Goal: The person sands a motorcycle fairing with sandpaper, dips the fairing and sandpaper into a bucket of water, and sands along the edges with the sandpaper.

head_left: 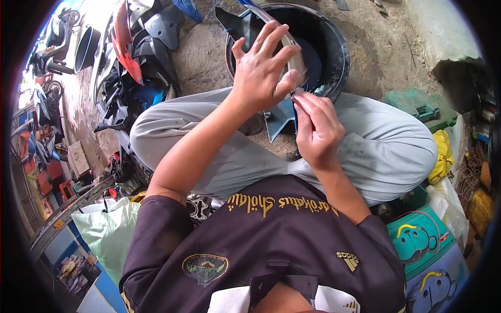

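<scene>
A long motorcycle body panel (282,119), with blue-grey and pale parts, slants across the rim of a black tub (342,57). My left hand (263,68) lies palm down over the panel's middle, fingers spread apart. Lower on the right, my right hand (319,125) has its fingers and thumb closed on the panel's near end, by a dark edge. Part of the panel is hidden under both hands. Its pointed lower tip hangs between my crossed legs (381,141).
Several loose body panels, one of them red (124,49), are piled at the left. A pale green bag (107,227) stands by my left arm. To the right are a green case (415,107), a yellow bag (442,156) and a teal box (422,240). Parked motorbikes (55,47) stand far left.
</scene>
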`<state>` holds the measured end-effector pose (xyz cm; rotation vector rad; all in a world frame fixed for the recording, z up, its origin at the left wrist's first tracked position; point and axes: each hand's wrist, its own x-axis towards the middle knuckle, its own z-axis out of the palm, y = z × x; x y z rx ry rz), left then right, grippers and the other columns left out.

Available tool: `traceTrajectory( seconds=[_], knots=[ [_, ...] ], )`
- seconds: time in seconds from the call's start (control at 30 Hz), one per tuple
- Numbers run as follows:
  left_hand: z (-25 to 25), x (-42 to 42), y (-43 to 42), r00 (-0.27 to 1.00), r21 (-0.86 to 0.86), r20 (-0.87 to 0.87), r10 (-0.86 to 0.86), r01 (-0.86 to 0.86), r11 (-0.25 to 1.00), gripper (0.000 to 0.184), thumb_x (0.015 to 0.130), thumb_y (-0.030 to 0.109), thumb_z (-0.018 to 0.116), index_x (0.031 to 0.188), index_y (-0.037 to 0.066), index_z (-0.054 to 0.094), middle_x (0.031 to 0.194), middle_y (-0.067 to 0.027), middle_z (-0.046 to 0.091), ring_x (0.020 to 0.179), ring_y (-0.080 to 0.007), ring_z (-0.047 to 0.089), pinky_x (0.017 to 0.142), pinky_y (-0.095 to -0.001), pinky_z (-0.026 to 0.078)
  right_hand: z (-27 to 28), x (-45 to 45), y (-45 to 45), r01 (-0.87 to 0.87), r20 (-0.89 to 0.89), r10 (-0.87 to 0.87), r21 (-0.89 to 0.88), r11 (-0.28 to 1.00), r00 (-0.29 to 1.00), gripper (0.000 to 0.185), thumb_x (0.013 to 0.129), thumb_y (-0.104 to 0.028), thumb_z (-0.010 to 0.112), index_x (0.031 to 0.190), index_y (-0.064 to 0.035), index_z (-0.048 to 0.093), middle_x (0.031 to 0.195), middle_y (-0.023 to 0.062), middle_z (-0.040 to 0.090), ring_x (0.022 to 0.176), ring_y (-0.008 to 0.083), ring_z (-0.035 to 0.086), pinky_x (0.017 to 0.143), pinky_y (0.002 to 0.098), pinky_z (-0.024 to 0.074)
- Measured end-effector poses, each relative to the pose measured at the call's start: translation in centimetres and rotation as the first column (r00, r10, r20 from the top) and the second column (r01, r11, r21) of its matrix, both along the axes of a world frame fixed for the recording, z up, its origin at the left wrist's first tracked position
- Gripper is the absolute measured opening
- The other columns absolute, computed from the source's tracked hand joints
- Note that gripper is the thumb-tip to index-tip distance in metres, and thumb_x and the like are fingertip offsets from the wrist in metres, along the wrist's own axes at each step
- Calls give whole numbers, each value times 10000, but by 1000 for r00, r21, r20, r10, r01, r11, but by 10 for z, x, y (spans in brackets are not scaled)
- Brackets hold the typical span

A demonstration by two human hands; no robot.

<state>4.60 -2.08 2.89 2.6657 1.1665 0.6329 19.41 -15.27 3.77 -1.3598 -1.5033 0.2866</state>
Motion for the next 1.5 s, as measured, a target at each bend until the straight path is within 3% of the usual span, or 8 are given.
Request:
traceTrajectory(
  seconds=[0.37, 0.7, 0.8, 0.9, 1.03, 1.17, 1.3, 1.5],
  knots=[
    [-1, 1, -1, 998, 8, 65, -5, 5, 1000, 520, 946, 497, 531, 1328, 194, 711, 1653, -151, 501, 1604, -335, 397, 1127, -697, 251, -5, 1, 2, 21, 22, -21, -13, 1000, 1000, 198, 935, 43, 769, 1130, 13, 776, 1132, 150, 791, 951, 330, 746, 832, 417, 604],
    [2, -2, -2, 1000, -5, 9, 2, -2, 1000, 546, 950, 466, 491, 1383, 203, 697, 1694, -129, 464, 1620, -349, 365, 1170, -681, 251, -3, 1, -1, -16, 20, 15, 36, 999, 1000, 185, 940, 36, 768, 1122, 4, 780, 1131, 149, 794, 938, 326, 741, 830, 408, 601],
    [-2, 0, -1, 998, 16, 62, -16, 15, 1000, 522, 954, 497, 523, 1328, 185, 712, 1663, -147, 485, 1604, -339, 389, 1119, -712, 265, -6, 1, 2, 9, 6, -9, 21, 1000, 1000, 192, 936, 32, 772, 1125, -2, 781, 1126, 148, 795, 940, 326, 743, 834, 408, 601],
    [-3, -2, 0, 998, 27, 57, -11, 9, 1000, 519, 955, 497, 535, 1330, 186, 713, 1656, -147, 497, 1608, -332, 388, 1120, -712, 266, 1, -2, 1, -61, -11, 61, 57, 997, 998, 193, 938, 29, 768, 1128, 0, 780, 1136, 141, 799, 955, 328, 749, 846, 410, 603],
    [1, 0, -3, 1000, -7, 15, 8, -8, 1000, 544, 976, 499, 471, 1384, 217, 694, 1696, -131, 459, 1621, -348, 368, 1180, -680, 234, -6, 3, 3, 34, 13, -34, 15, 999, 999, 216, 933, 32, 763, 1146, 7, 780, 1116, 147, 793, 950, 337, 746, 851, 410, 603],
    [1, -3, -2, 1000, 3, -4, 3, -3, 1000, 529, 971, 484, 483, 1384, 230, 695, 1693, -126, 462, 1619, -344, 374, 1181, -666, 233, 1, -4, -1, -72, -3, 72, 68, 995, 997, 208, 934, 43, 760, 1139, 10, 778, 1134, 150, 796, 954, 336, 750, 850, 409, 603],
    [0, -2, -3, 1000, 3, 25, 7, -7, 1000, 521, 969, 472, 485, 1377, 224, 693, 1696, -119, 457, 1621, -343, 369, 1181, -659, 236, -5, -3, 1, 10, 24, -11, 38, 999, 1000, 200, 940, 45, 759, 1136, 10, 774, 1127, 159, 795, 956, 331, 751, 840, 407, 602],
    [-4, -1, -1, 997, 24, 81, -12, 10, 1000, 516, 966, 506, 524, 1332, 194, 711, 1654, -151, 494, 1612, -339, 378, 1129, -707, 254, -4, -4, 1, -18, 13, 17, 62, 998, 1000, 200, 940, 45, 762, 1137, 12, 773, 1143, 151, 796, 960, 325, 751, 842, 410, 606]
  ],
)
